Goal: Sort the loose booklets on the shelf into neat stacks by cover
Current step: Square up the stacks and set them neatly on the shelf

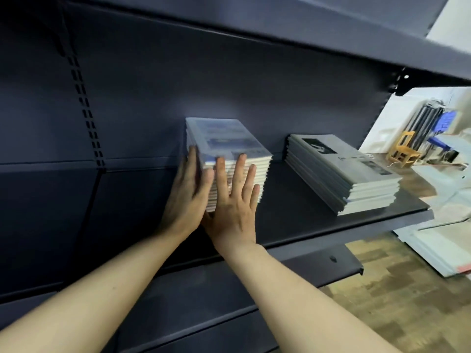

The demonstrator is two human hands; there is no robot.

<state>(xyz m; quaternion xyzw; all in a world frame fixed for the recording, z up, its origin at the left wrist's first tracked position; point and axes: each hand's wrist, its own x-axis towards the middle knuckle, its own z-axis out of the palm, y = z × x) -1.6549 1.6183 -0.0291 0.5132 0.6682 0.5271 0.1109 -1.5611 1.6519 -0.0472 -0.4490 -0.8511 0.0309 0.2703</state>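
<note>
1. We press the blue stack (226, 154) of booklets with both hands flat and unclenched: the left hand (186, 189) lies along its left side, the right hand (234, 200) against its near edge, fingers straight. Nothing is gripped.
2. The stack stands on the shelf (293, 215), just beyond our fingertips; the grey stack (344, 171) lies well to the right of the right hand.
3. Risk: the left hand, pushing unopposed, may skew the stack to the right, since no hand backs the far side.
4. Risk: uneven pressure from the right hand may slide only the lower booklets, leaving the upper ones stepped.
5. Risk: the grey stack's near corner sits close to the shelf edge; we judge a careless brush could tip it off.
</note>
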